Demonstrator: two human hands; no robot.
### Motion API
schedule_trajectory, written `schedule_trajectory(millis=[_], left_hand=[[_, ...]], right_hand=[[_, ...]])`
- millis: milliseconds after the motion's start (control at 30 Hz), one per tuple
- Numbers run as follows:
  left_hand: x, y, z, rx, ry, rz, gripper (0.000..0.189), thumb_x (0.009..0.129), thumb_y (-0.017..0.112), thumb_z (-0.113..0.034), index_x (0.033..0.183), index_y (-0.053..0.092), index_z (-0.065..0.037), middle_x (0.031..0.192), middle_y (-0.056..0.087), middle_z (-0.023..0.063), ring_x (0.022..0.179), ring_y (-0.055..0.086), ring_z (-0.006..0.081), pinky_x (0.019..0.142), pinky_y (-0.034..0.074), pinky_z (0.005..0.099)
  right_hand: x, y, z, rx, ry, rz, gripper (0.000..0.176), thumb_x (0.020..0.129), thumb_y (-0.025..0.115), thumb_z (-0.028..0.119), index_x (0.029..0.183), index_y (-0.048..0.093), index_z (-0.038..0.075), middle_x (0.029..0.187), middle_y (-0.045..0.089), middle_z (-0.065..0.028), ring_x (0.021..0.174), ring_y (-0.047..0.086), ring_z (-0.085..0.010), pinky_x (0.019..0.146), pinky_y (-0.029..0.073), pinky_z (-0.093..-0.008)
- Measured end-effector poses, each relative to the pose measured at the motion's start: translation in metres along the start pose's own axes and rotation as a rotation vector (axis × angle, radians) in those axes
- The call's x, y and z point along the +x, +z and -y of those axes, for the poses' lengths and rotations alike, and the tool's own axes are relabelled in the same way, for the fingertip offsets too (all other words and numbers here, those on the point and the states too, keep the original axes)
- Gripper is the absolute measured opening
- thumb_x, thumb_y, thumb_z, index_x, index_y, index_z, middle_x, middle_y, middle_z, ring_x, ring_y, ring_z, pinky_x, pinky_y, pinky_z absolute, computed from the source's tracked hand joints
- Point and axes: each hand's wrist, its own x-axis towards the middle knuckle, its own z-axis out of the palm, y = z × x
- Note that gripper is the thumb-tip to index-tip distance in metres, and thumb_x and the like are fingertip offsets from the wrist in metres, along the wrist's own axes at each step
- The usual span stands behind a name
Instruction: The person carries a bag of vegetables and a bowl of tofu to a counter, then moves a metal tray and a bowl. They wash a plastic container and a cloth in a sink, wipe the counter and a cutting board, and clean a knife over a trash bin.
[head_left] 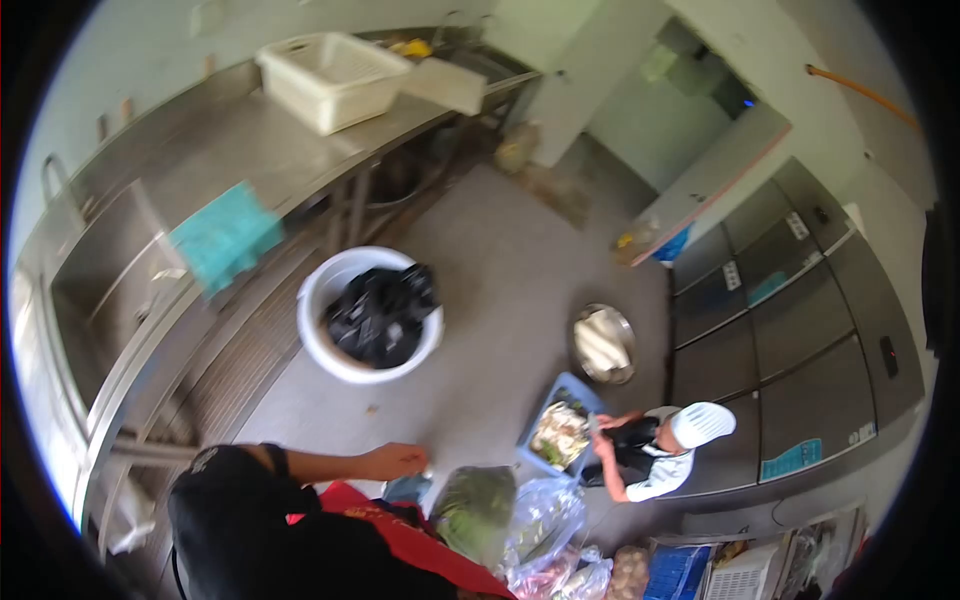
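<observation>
My left hand (398, 460) reaches out from a black sleeve at the lower left, small and a little blurred, its fingers curled. Whether it holds anything I cannot tell. A grey-blue item (407, 487) shows just below it, beside my red apron (385, 530). Close to the right of the hand stands a clear bag of green leafy vegetables (475, 510), with another clear plastic bag (543, 515) beside it. A white tub (318, 350) with black plastic bags (380, 315) inside stands on the floor beyond the hand. My right hand is out of view.
A co-worker in a white cap (703, 425) bends over a blue crate (530, 430) of trimmed vegetables. Behind it sits a metal basin (628, 370) with long white pieces. A steel counter (215, 150) carries a white basket (325, 100) and a teal cloth (228, 235). Steel cabinets (800, 330) line the right.
</observation>
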Motion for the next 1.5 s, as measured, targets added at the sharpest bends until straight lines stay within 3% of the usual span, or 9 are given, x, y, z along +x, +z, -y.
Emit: schedule_trajectory(millis=[267, 567, 933, 1100, 1233, 1300, 1367, 1433, 1500], left_hand=[[0.16, -0.111, -0.06, -0.18, -0.162, -0.24, 0.025, 0.087, 0.039, -0.022, 0.092, 0.055, -0.003, 0.085, 0.058, 0.0064, 0.081, 0.056, 0.0138, 0.071, 0.044, 0.0261], [0.365, -0.253, -0.123, -0.344, -0.137, -0.371, 0.032, 0.087, 0.037, -0.026, 0.089, 0.058, -0.001, 0.085, 0.059, 0.0074, 0.078, 0.056, 0.0159, 0.069, 0.044, 0.0265], [0.735, -0.426, -0.247, 0.188, 0.102, -0.27, 0.024, 0.085, 0.048, -0.025, 0.085, 0.056, -0.003, 0.075, 0.058, 0.0075, 0.069, 0.054, 0.0168, 0.064, 0.044, 0.0294], [0.796, -0.559, -0.169, 0.284, -0.229, -0.699, 0.027, 0.082, 0.052, -0.028, 0.094, 0.058, -0.004, 0.085, 0.062, 0.0111, 0.076, 0.059, 0.0223, 0.069, 0.047, 0.0336], [0.785, -0.675, -0.089, -0.487, -0.427, -0.937, 0.01, 0.08, 0.051, -0.023, 0.082, 0.055, -0.014, 0.07, 0.054, -0.0006, 0.057, 0.055, 0.0134, 0.046, 0.043, 0.0291], [0.79, -0.758, -0.032, 0.272, -0.656, -0.799, 0.016, 0.078, 0.052, -0.029, 0.08, 0.059, -0.014, 0.07, 0.056, 0.0011, 0.061, 0.057, 0.0158, 0.05, 0.044, 0.0309], [0.794, -0.805, -0.03, 1.345, -0.82, -0.299, 0.022, 0.076, 0.054, -0.034, 0.078, 0.063, -0.014, 0.07, 0.059, 0.0028, 0.064, 0.058, 0.0183, 0.053, 0.046, 0.0328], [0.814, -0.832, -0.045, 1.536, -0.899, -0.163, 0.026, 0.073, 0.055, -0.037, 0.076, 0.065, -0.013, 0.07, 0.06, 0.0043, 0.066, 0.059, 0.0204, 0.056, 0.046, 0.0343], [0.873, -0.872, -0.076, 1.704, -0.68, 0.016, 0.027, 0.067, 0.059, -0.039, 0.072, 0.064, -0.013, 0.069, 0.059, 0.0043, 0.064, 0.059, 0.0223, 0.056, 0.046, 0.0364]], right_hand=[[0.135, 0.158, 0.214, -0.073, -0.048, 0.012, 0.036, 0.068, 0.053, 0.033, 0.091, 0.042, 0.009, 0.078, 0.047, -0.0065, 0.062, 0.046, -0.0184, 0.054, 0.038, -0.0295], [0.236, 0.341, 0.351, -0.091, -0.062, -0.034, 0.037, 0.071, 0.054, 0.025, 0.101, 0.041, 0.007, 0.083, 0.049, -0.0091, 0.064, 0.049, -0.019, 0.054, 0.04, -0.0294], [0.409, 0.55, 0.476, -0.056, -0.031, -0.02, 0.042, 0.074, 0.056, 0.014, 0.112, 0.04, 0.005, 0.089, 0.051, -0.0122, 0.066, 0.053, -0.0197, 0.055, 0.043, -0.0293], [0.461, 0.642, 0.541, -0.079, -0.008, -0.009, 0.043, 0.076, 0.055, 0.014, 0.115, 0.04, 0.005, 0.091, 0.052, -0.0129, 0.067, 0.053, -0.02, 0.055, 0.044, -0.0291], [0.516, 0.719, 0.607, -0.061, 0.004, -0.004, 0.044, 0.077, 0.052, 0.02, 0.115, 0.039, 0.004, 0.091, 0.051, -0.0127, 0.067, 0.053, -0.0203, 0.056, 0.045, -0.0287], [0.536, 0.757, 0.64, -0.012, -0.003, -0.034, 0.044, 0.077, 0.05, 0.023, 0.115, 0.039, 0.004, 0.091, 0.051, -0.0126, 0.068, 0.053, -0.0205, 0.056, 0.045, -0.0285], [0.553, 0.786, 0.664, 0.034, -0.013, -0.07, 0.045, 0.078, 0.049, 0.026, 0.115, 0.039, 0.004, 0.091, 0.05, -0.0125, 0.068, 0.052, -0.0206, 0.057, 0.045, -0.0283], [0.567, 0.809, 0.683, 0.075, -0.027, -0.114, 0.046, 0.078, 0.048, 0.029, 0.115, 0.039, 0.004, 0.091, 0.05, -0.0124, 0.068, 0.052, -0.0207, 0.057, 0.046, -0.0281], [0.582, 0.838, 0.704, 0.111, -0.044, -0.125, 0.047, 0.079, 0.046, 0.032, 0.116, 0.039, 0.004, 0.092, 0.05, -0.0122, 0.069, 0.052, -0.0209, 0.058, 0.046, -0.028]])
